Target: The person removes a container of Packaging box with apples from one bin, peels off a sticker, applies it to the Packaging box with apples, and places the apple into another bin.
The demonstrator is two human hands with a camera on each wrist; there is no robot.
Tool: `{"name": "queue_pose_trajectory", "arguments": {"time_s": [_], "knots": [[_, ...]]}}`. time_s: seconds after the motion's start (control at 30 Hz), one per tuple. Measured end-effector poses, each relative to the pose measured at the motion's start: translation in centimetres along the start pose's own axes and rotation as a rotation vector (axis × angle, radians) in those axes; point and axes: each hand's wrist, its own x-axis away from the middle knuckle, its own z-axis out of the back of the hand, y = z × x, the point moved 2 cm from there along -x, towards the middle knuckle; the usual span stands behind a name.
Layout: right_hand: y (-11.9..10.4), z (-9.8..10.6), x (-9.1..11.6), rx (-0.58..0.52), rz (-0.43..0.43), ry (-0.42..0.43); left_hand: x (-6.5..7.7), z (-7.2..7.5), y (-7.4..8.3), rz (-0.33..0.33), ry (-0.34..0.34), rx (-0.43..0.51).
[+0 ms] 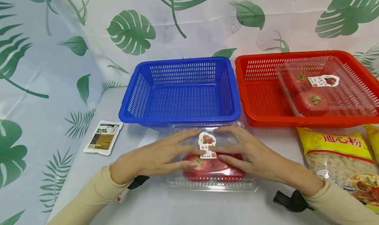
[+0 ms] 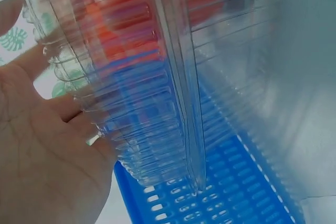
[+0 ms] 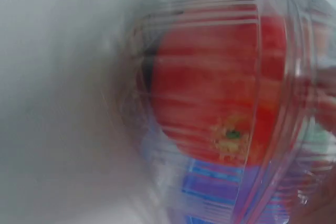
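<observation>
A clear plastic clamshell box [image 1: 211, 185] lies on the table, with red tomatoes [image 1: 211, 167] inside and a white label [image 1: 208, 142] on its lid. My left hand [image 1: 165, 156] rests over the left part of the lid, its fingers extended toward the label. From the other side my right hand [image 1: 254, 152] reaches across the lid, fingers also extended. In the left wrist view, the ribbed box side [image 2: 142, 119] is beside my palm. A tomato [image 3: 210, 87] shows through blurred plastic in the right wrist view. Both hands partly hide the box.
Behind the box stands a blue basket [image 1: 130, 103]. The red basket [image 1: 257, 119] to its right holds another box of tomatoes [image 1: 328, 87]. A pasta bag [image 1: 343, 162] lies at right. A small packet [image 1: 103, 137] lies at left, near a white strip [image 1: 148, 137] partly under my arm.
</observation>
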Motion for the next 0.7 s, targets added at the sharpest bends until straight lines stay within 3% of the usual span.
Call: {"name": "queue_pose_trajectory", "arguments": {"time_s": [0.5,0.7], "knots": [[-0.1,0.3,0.5,0.009,0.114,-0.077,0.3,0.0,0.1,-0.056,-0.020,0.010],[-0.5,1.6,1.3,-0.086,0.041,-0.044,0.6,-0.1,0.1,-0.069,0.027,-0.041]]}}
